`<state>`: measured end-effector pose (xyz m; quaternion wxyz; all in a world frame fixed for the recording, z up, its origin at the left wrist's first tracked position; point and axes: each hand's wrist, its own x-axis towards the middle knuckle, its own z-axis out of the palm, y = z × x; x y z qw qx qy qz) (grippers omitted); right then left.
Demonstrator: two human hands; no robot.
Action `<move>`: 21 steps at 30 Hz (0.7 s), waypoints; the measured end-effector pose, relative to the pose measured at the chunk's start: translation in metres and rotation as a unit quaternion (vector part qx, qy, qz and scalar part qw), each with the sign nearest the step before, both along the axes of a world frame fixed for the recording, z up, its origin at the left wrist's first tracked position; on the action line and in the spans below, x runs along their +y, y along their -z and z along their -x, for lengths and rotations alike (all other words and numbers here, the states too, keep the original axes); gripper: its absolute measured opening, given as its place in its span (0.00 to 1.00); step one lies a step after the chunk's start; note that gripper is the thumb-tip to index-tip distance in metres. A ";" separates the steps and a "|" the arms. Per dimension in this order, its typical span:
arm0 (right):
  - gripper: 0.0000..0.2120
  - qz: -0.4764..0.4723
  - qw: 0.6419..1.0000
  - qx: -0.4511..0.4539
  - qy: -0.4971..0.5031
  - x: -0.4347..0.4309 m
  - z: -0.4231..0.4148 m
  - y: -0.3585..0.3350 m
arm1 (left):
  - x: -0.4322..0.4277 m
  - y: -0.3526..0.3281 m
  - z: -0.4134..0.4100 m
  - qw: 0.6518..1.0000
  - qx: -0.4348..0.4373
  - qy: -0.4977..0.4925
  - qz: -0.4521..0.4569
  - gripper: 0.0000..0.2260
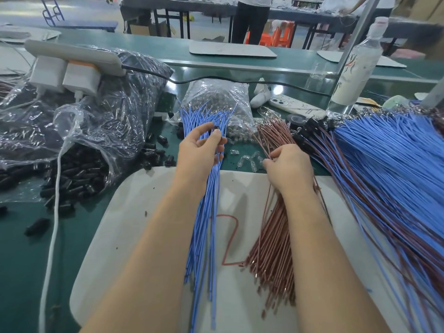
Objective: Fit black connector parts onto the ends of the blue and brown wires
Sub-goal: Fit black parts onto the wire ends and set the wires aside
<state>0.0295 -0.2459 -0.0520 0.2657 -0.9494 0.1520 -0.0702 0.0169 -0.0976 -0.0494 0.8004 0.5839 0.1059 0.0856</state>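
Nearest me on the pale grey rounded work mat (pixel 134 212), the bundle of thin blue wires (pixel 204 224) and the bundle of thin brown wires (pixel 276 248) lie side by side, one for each hand. At the mat's far edge my left hand (pixel 200 146) pinches a small black plastic connector part (pixel 216 128) among the blue tips, ready for fitting, while my right hand (pixel 287 167) curls round a few brown wires, I judge to single one out. Left of the mat, spilled black connector parts (pixel 79 174) sit within reach; right of it lies the heap of fitted wires (pixel 384 176).

On the green table (pixel 24 260), a white power strip (pixel 72 55) with two chargers (pixel 80 79) sits far left, a white cable (pixel 54 212) trails down the near left, and a plastic bottle (pixel 358 66) stands far right near a phone (pixel 296 105).
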 end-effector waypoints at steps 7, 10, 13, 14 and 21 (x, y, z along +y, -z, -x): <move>0.13 -0.013 1.000 -0.026 0.001 -0.002 -0.001 0.000 | 0.000 0.000 0.001 0.998 0.030 0.047 0.011 0.03; 0.17 -0.032 0.997 -0.073 0.005 -0.003 -0.001 0.002 | 0.000 0.001 0.000 0.999 0.029 0.041 0.006 0.04; 0.17 -0.043 0.995 -0.085 0.002 -0.003 -0.002 0.004 | 0.000 0.001 0.001 0.999 0.029 0.042 0.005 0.03; 0.17 -0.047 0.995 -0.084 0.004 -0.003 -0.003 0.004 | -0.001 0.001 0.001 0.999 0.031 0.043 0.006 0.03; 0.12 -0.129 0.977 -0.166 -0.028 0.001 0.004 -0.004 | -0.001 -0.002 0.003 0.997 0.022 0.072 0.028 0.02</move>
